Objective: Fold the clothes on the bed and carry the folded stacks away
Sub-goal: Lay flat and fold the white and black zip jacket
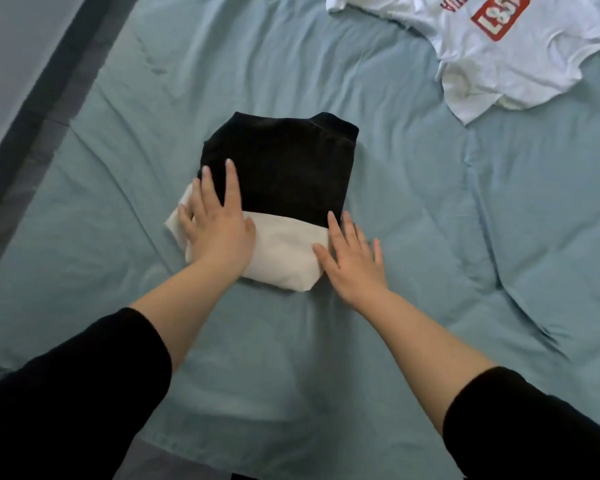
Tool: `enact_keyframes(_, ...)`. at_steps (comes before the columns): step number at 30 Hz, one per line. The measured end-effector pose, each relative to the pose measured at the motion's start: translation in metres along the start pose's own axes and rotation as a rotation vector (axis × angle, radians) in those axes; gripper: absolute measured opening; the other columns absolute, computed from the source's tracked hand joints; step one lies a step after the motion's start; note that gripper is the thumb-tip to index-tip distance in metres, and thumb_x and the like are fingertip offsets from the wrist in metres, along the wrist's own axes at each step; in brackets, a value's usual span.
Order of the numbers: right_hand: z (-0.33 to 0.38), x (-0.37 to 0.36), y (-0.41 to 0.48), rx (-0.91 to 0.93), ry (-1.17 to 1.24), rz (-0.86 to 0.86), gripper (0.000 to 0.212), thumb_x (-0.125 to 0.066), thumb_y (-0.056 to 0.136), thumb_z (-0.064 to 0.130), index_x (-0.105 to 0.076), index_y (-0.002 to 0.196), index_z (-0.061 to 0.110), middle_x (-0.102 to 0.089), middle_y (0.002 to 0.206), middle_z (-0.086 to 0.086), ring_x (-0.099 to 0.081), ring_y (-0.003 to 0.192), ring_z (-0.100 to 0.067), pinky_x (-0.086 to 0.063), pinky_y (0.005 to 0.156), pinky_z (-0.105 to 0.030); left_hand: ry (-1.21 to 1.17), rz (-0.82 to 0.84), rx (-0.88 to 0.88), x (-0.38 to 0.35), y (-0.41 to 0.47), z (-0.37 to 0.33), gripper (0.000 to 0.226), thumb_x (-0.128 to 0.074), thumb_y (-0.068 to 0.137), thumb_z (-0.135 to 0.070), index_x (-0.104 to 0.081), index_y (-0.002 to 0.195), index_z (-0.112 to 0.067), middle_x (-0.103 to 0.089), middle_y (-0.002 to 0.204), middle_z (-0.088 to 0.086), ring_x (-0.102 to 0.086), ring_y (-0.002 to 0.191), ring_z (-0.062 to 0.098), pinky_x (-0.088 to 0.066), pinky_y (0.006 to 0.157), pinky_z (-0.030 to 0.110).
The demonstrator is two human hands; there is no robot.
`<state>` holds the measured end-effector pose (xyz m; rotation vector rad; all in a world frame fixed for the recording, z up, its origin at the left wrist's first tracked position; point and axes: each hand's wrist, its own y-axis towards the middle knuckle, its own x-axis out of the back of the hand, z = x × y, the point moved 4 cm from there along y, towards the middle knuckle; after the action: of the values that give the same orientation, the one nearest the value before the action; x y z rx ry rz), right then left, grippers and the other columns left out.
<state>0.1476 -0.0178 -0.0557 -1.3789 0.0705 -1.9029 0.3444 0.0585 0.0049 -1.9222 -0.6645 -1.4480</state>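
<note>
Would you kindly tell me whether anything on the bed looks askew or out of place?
Two things. The folded black garment sits off-centre and slightly turned on the folded white garment, leaving its near strip uncovered. The white T-shirt with red print lies rumpled and unfolded at the far right of the bed.
</note>
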Motion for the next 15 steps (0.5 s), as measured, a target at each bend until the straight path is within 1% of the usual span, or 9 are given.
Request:
enact_keyframes(1, -0.018, 0.005, -0.007, -0.022, -0.042, -0.022, 0.065, -0.013, 0.093, 0.066, 0.009, 0.149, 0.042, 0.014, 0.161, 0.008, 0.01, 0.148, -0.013, 0.012, 0.115, -0.044, -0.014, -0.025, -0.131, -0.002, -0.011, -0.023, 0.083, -0.049, 0.094, -0.028, 0.01, 0.153, -0.03, 0.005, 0.163, 0.004, 0.004, 0.15, 0.023, -0.001, 0.118, 0.049)
enact_keyframes(3, -0.061, 0.015, -0.019, -0.105, -0.149, -0.025, 0.065, -0.018, 0.095, 0.062, 0.004, 0.151, 0.036, 0.012, 0.161, 0.005, 0.011, 0.148, -0.015, 0.01, 0.116, -0.045, -0.078, 0.069, -0.409, -0.016, -0.031, -0.073, 0.077, -0.048, 0.095, -0.023, 0.0, 0.155, -0.025, -0.003, 0.163, 0.002, 0.0, 0.15, 0.022, -0.005, 0.119, 0.044)
enact_keyframes(5, -0.106, 0.032, -0.027, -0.186, -0.235, -0.027, 0.066, -0.025, 0.097, 0.058, -0.001, 0.153, 0.033, 0.008, 0.162, 0.002, 0.008, 0.149, -0.018, 0.005, 0.117, -0.048, -0.175, 0.319, -0.629, -0.045, -0.048, -0.123, 0.07, -0.048, 0.096, -0.017, -0.01, 0.155, -0.021, -0.007, 0.163, 0.003, -0.003, 0.15, 0.022, -0.01, 0.12, 0.038)
enact_keyframes(6, -0.126, 0.042, -0.029, -0.224, -0.254, -0.029, 0.066, -0.026, 0.097, 0.057, -0.001, 0.153, 0.033, 0.008, 0.162, 0.001, 0.007, 0.149, -0.019, 0.004, 0.117, -0.049, -0.197, 0.439, -0.672, -0.06, -0.053, -0.143, 0.069, -0.047, 0.096, -0.014, -0.011, 0.155, -0.022, -0.003, 0.163, 0.005, -0.001, 0.15, 0.022, -0.009, 0.12, 0.035)
enact_keyframes(7, -0.146, 0.052, -0.03, -0.265, -0.259, -0.034, 0.066, -0.027, 0.097, 0.056, -0.001, 0.153, 0.033, 0.008, 0.162, 0.001, 0.007, 0.149, -0.019, 0.003, 0.117, -0.049, -0.191, 0.519, -0.665, -0.076, -0.054, -0.16, 0.07, -0.046, 0.097, -0.013, -0.009, 0.155, -0.023, 0.004, 0.163, 0.008, 0.003, 0.15, 0.023, -0.008, 0.12, 0.035)
enact_keyframes(9, -0.181, 0.07, -0.027, -0.33, -0.26, -0.055, 0.066, -0.028, 0.097, 0.056, 0.0, 0.152, 0.034, 0.009, 0.162, 0.002, 0.007, 0.149, -0.02, 0.002, 0.117, -0.051, -0.104, 0.558, -0.56, -0.105, -0.044, -0.185, 0.069, -0.042, 0.099, -0.019, -0.001, 0.155, -0.026, 0.015, 0.161, 0.012, 0.013, 0.148, 0.027, -0.005, 0.12, 0.042)
enact_keyframes(12, -0.217, 0.093, -0.006, -0.296, -0.306, -0.066, 0.066, -0.027, 0.097, 0.057, 0.004, 0.151, 0.037, 0.012, 0.161, 0.004, 0.008, 0.149, -0.021, 0.004, 0.116, -0.051, 0.033, 0.5, -0.459, -0.134, -0.01, -0.229, 0.071, -0.038, 0.099, -0.042, 0.01, 0.151, -0.037, 0.024, 0.159, 0.006, 0.024, 0.145, 0.029, 0.007, 0.112, 0.063)
enact_keyframes(14, -0.228, 0.106, 0.015, -0.207, -0.346, -0.07, 0.067, -0.025, 0.096, 0.059, 0.005, 0.151, 0.037, 0.013, 0.161, 0.005, 0.01, 0.148, -0.019, 0.006, 0.116, -0.048, -0.002, 0.487, -0.399, -0.139, 0.016, -0.265, 0.077, -0.035, 0.092, -0.063, 0.015, 0.148, -0.044, 0.028, 0.158, 0.0, 0.028, 0.144, 0.025, 0.011, 0.103, 0.072)
enact_keyframes(15, -0.232, 0.112, 0.026, -0.164, -0.353, -0.077, 0.067, -0.025, 0.096, 0.059, 0.005, 0.152, 0.036, 0.012, 0.161, 0.006, 0.01, 0.148, -0.016, 0.007, 0.117, -0.047, -0.035, 0.498, -0.33, -0.139, 0.026, -0.28, 0.085, -0.032, 0.084, -0.075, 0.019, 0.146, -0.045, 0.03, 0.157, -0.001, 0.03, 0.143, 0.024, 0.014, 0.098, 0.075)
